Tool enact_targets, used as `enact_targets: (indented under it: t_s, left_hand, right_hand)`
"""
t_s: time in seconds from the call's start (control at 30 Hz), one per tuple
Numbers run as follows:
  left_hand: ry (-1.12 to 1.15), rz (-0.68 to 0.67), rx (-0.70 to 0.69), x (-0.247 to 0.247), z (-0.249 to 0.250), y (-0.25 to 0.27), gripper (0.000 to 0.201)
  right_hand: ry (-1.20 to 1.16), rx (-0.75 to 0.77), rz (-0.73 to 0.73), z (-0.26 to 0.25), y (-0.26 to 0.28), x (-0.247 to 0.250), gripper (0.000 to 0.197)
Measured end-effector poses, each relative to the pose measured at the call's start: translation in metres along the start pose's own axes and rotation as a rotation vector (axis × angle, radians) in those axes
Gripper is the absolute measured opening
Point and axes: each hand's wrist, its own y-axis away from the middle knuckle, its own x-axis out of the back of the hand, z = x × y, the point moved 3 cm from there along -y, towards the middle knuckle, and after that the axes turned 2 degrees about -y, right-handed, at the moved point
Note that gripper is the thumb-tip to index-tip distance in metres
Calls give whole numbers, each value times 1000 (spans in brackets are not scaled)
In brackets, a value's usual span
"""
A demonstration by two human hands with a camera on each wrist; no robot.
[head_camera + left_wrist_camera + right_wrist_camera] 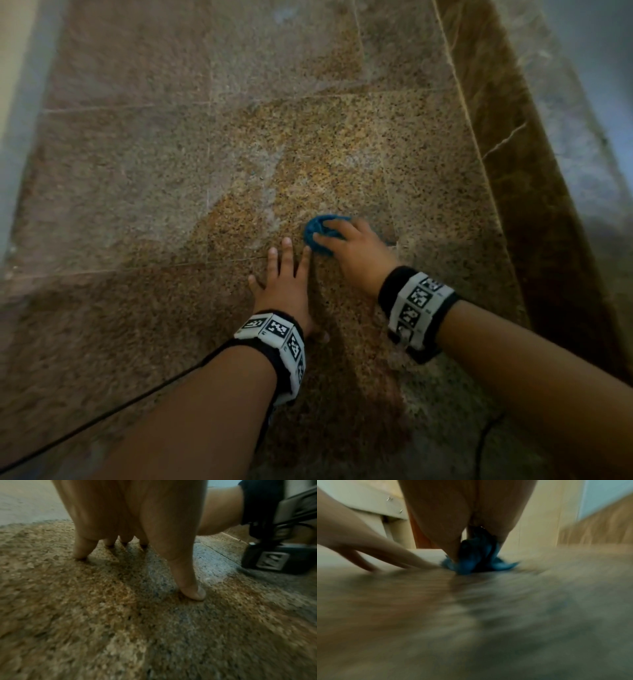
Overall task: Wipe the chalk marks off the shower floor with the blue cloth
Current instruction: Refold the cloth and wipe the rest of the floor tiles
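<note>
- Pressing the bunched blue cloth (322,233) onto the shower floor (171,171), my right hand (356,255) has its grip curled round it.
- My left hand (286,284) lies flat just beside, fingers straight, holding nothing.
- Pale chalk marks (270,178) smear the floor beyond.

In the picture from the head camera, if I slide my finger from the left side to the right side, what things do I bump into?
Black cable → left hand, flat on the floor → blue cloth → right hand, holding the cloth → brown stone ledge.
</note>
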Motion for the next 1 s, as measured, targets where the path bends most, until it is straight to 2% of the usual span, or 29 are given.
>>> enact_targets:
  t_s: [0.03,0.1,0.17,0.23,0.3,0.43,0.5,0.57,0.6,0.67,0.73,0.8,0.93,1.0]
  left_hand:
    - [1,2,-3,0,-1,0,142]
    - [11,6,-11,0,-1,1,142]
    - [19,5,-22,0,-1,1,142]
    - [21,4,-24,-1,-1,1,142]
    - [16,10,-19,-1,0,0,143]
    - [16,20,-12,-1,0,0,142]
    - [12,17,-9,-1,-1,0,140]
    - [10,20,-12,-1,-1,0,140]
    - [14,21,-16,-1,-1,0,141]
    - [15,22,-22,-1,-1,-1,142]
    - [6,23,-23,-1,-1,-1,143]
    - [1,19,-20,-2,-1,-1,143]
    - [-4,18,-16,-1,0,-2,143]
    - [-5,23,-21,0,-1,-3,143]
  right_hand:
    - [-13,6,57,11,-3,5,52]
    - [-99,-182,155,47,-6,16,50]
    - [-150,-466,151,76,-2,24,48]
    - [-153,-603,94,76,0,26,52]
    - [-118,-533,18,55,-2,23,60]
    - [-41,-223,-68,-6,5,0,62]
    - [-29,-150,-62,-16,16,-10,63]
    - [-57,-81,50,-2,29,-8,55]
    - [-118,-81,134,11,35,-6,49]
    - [-260,-270,261,49,52,-1,44]
    - [-280,-490,261,76,74,2,47]
    - [-257,-599,229,85,93,4,48]
    - [-243,-580,166,60,115,-5,48]
    - [-173,-440,173,32,123,-14,46]
